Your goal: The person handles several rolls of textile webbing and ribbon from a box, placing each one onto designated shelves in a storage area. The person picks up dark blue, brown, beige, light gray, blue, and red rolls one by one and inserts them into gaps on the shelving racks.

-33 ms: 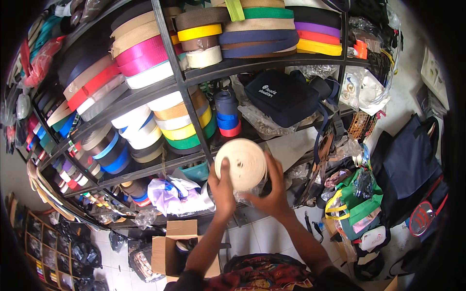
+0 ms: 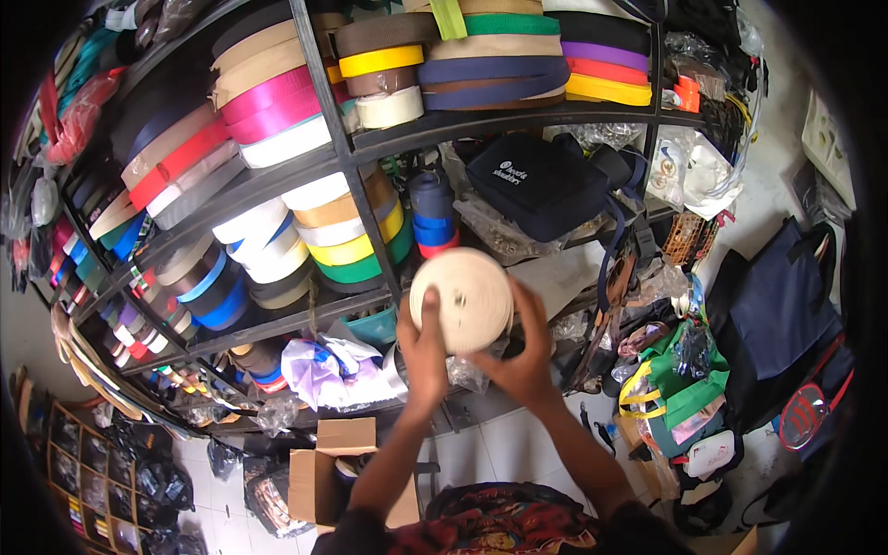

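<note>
Up toward 12 o'clock goes the cream roll (image 2: 476, 324), just a little, and both hands go up with it. It now hides more of the red band on the small stack (image 2: 430, 208) behind it.

Think of the roll as the middle of a clock. The left hand (image 2: 422, 351) is at 8 o'clock. Its thumb lies flat on the roll's face, on the 9 o'clock side, and its fingers go round the edge, so it pinches the roll. Most of those fingers are hidden, so I can't tell how close together they are.

The right hand (image 2: 525, 356) is at 4 o'clock. Its thumb and fingers are spread wide, with a big gap between them. The thumb tip is by the roll's edge at 5 o'clock, and the fingers are by the edge at 3 o'clock. I can't tell how hard they press.

At 1 o'clock a black bag (image 2: 536, 199) sits on the shelf (image 2: 499, 121). A white plastic bag (image 2: 310, 375) is at 8 o'clock, and an open box (image 2: 307, 486) is at 7 o'clock. A green bag (image 2: 689, 402) is near 4 o'clock.
</note>
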Action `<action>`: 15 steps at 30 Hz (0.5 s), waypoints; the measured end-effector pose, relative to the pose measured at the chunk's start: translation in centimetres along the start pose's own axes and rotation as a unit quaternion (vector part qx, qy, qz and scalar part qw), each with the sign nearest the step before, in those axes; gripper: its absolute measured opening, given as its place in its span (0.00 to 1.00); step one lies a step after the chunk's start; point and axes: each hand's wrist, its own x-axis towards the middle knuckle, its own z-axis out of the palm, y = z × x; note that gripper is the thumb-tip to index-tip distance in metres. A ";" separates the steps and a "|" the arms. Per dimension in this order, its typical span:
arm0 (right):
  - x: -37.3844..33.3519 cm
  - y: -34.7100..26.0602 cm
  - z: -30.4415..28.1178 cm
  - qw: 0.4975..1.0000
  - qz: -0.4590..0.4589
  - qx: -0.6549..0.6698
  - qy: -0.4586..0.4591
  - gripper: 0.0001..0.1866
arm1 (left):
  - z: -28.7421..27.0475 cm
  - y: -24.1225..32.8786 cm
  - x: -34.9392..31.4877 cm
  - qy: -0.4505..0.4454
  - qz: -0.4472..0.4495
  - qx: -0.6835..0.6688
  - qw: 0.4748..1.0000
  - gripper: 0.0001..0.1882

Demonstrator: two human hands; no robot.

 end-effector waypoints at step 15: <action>31.3 -7.0 -0.9 0.964 -0.222 0.136 0.057 0.24 | 5.9 25.1 15.1 -0.107 0.208 -0.007 0.972 0.15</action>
